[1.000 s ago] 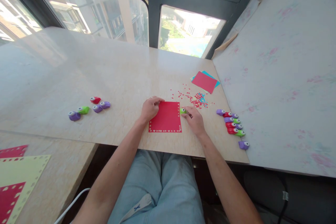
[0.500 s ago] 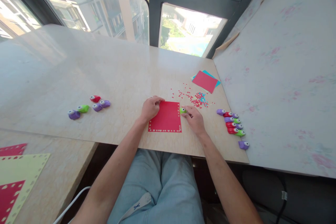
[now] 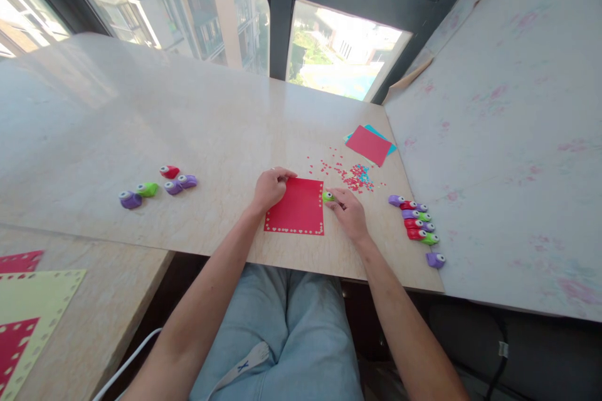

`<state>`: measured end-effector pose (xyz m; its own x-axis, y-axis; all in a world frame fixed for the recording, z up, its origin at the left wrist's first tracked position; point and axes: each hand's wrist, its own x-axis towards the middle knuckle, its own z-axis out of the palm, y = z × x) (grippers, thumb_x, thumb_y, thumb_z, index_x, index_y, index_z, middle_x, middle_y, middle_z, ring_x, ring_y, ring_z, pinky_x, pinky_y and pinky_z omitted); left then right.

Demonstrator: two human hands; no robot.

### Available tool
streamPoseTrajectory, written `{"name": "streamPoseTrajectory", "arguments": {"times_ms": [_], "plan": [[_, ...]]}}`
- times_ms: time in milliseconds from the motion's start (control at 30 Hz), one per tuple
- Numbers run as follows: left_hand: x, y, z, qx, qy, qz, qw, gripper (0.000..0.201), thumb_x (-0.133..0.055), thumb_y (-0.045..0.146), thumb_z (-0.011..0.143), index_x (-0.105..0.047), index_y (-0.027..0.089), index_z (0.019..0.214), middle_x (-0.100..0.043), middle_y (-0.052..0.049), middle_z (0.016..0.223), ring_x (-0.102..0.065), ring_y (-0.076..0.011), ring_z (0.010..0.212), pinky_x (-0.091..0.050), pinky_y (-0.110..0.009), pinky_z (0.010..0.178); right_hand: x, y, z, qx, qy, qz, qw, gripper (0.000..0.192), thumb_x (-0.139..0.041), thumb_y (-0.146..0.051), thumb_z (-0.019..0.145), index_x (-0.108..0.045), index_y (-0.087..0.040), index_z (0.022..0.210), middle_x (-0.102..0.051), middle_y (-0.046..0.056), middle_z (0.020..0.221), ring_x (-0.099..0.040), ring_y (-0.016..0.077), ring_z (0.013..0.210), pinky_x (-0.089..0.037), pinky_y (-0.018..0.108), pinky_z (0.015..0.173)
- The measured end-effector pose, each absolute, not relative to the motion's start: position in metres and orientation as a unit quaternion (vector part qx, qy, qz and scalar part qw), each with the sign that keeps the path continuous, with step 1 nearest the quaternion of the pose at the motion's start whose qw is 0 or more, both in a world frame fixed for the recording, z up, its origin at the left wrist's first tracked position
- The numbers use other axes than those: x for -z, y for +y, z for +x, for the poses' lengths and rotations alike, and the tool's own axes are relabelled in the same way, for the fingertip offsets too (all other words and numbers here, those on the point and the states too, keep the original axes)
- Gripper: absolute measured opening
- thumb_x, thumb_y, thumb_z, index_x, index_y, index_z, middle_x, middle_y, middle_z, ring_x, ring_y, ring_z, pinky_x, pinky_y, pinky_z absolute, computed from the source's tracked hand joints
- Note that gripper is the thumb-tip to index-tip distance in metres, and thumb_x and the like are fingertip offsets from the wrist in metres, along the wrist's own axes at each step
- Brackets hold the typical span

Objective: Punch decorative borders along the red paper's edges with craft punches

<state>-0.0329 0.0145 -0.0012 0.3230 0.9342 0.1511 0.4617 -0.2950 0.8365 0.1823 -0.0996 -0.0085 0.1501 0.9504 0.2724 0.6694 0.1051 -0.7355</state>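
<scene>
A red paper sheet [image 3: 297,207] with small punched holes along its edges lies flat on the beige table [image 3: 141,125] in front of me. My left hand [image 3: 269,188] presses on its upper left corner, fingers curled over the edge. My right hand [image 3: 347,213] holds a small green craft punch [image 3: 328,197] against the sheet's right edge near the top corner. Red and blue punched bits [image 3: 350,177] are scattered just beyond the sheet on the right.
Several purple, red and green punches [image 3: 416,224] lie in a row at the right; another small group of punches [image 3: 155,188] lies at the left. Red and blue sheets [image 3: 369,144] are stacked at the back right. Punched yellow and red sheets [image 3: 23,313] sit on a lower table, bottom left.
Both hands, the sheet and the punch keep their places. The whole scene has shifted slightly upward in the picture, as my head tilted.
</scene>
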Motion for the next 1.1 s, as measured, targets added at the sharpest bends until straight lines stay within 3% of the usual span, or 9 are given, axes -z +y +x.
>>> {"name": "streamPoseTrajectory", "arguments": {"times_ms": [233,767,1100], "plan": [[-0.005,0.016,-0.034,-0.331,0.478,0.711,0.395,0.038,-0.043,0.006,0.079,-0.077,0.014,0.094,-0.076,-0.009,0.095,-0.068,-0.0204,0.087,-0.053,-0.033,0.083,0.010,-0.100,0.183,-0.174,-0.626,-0.648,0.397,0.033,-0.056,-0.029,0.088,-0.070,-0.026,0.118,-0.068,0.009,0.110,-0.063,0.0244,0.098,-0.050,0.039,0.085],[-0.008,0.018,-0.033,-0.272,0.496,0.747,0.349,0.038,-0.045,0.005,0.079,-0.077,0.017,0.097,-0.075,-0.009,0.099,-0.068,-0.0220,0.092,-0.052,-0.035,0.088,0.008,-0.100,0.183,-0.173,-0.631,-0.649,0.388,0.032,-0.056,-0.031,0.089,-0.069,-0.025,0.118,-0.068,0.008,0.112,-0.063,0.0240,0.098,-0.050,0.039,0.086],[-0.009,0.020,-0.034,-0.269,0.504,0.727,0.381,0.039,-0.045,0.005,0.079,-0.077,0.017,0.097,-0.075,-0.009,0.101,-0.068,-0.0228,0.092,-0.053,-0.036,0.088,0.007,-0.101,0.183,-0.173,-0.628,-0.651,0.390,0.031,-0.056,-0.030,0.089,-0.069,-0.025,0.117,-0.068,0.008,0.112,-0.062,0.0239,0.100,-0.050,0.039,0.087]]}}
